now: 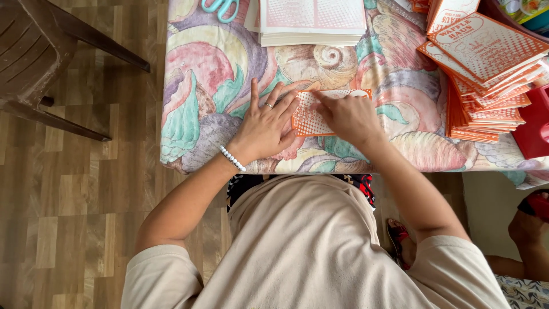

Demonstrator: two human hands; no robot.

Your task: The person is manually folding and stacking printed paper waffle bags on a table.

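Left hand (264, 125): flat, fingers spread, gripping nothing; fingertips pin the left edge of an orange-and-white printed paper sheet (315, 117) lying on the patterned tablecloth (211, 74) near the table's front edge. Right hand (350, 117): loosely curled, grasping nothing, index fingertip pressing the sheet's upper edge. Good practice, by judgement: hold firm left-hand pressure, run the right fingertip evenly along the line. Nearby: orange stack (486, 68) right, white stack (311, 23) beyond, teal scissors (220, 8).

Left hand (265, 127) and right hand (347, 117) pressed flat on an orange-and-white paper sheet (309, 121) at frame centre, on a shell-patterned tablecloth (206, 63); orange paper stack (486, 74) upper right.
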